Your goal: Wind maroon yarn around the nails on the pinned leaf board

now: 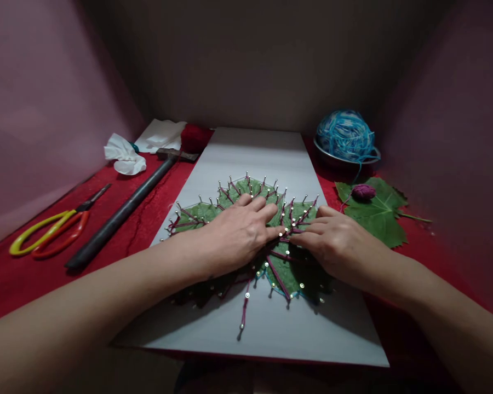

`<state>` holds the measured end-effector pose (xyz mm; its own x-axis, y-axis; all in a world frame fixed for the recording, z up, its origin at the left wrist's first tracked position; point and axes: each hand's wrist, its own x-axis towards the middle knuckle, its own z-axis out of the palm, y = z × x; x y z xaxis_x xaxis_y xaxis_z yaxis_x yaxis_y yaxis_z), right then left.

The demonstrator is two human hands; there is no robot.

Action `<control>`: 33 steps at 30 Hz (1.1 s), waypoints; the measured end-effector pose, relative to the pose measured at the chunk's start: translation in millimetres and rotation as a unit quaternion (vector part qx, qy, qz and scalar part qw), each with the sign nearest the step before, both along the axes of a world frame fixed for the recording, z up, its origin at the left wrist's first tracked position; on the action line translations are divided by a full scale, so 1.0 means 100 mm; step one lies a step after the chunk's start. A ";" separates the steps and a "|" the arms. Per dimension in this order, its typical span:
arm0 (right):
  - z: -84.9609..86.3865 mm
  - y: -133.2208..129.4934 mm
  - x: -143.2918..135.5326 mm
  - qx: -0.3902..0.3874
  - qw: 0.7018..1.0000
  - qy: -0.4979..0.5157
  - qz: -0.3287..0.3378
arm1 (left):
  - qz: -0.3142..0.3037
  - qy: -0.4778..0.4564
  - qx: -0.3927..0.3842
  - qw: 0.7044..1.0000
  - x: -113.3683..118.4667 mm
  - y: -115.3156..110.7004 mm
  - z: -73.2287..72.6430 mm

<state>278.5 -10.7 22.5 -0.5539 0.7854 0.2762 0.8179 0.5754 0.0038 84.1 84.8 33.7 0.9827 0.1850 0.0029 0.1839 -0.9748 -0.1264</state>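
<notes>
A green leaf lies on a white board, its outline and veins marked by several upright nails. Purple yarn runs between nails along the veins, and blue yarn edges the lower lobe. My left hand rests palm down over the leaf's middle, fingers apart, one fingertip beside a nail at the centre. Just right of it, my right hand has its fingers pinched together at purple strands among the nails. The exact grip is partly hidden.
On the red cloth to the left are scissors, a hammer, crumpled white tissue and a red yarn ball. At right, a metal bowl holds blue yarn; a small purple yarn ball sits on another leaf.
</notes>
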 end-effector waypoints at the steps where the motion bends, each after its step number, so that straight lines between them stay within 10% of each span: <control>1: -0.01 0.00 0.00 -0.006 1.000 0.006 -0.007 | 0.002 -0.004 -0.004 1.000 -0.01 0.00 -0.01; 20: -0.03 -0.07 -0.09 -0.017 0.987 0.059 -0.147 | 0.032 -0.070 -0.222 0.972 0.03 -0.09 0.05; 33: 0.04 -0.03 -0.11 -0.056 0.985 0.136 -0.085 | 0.051 -0.080 -0.243 0.965 0.08 -0.07 0.00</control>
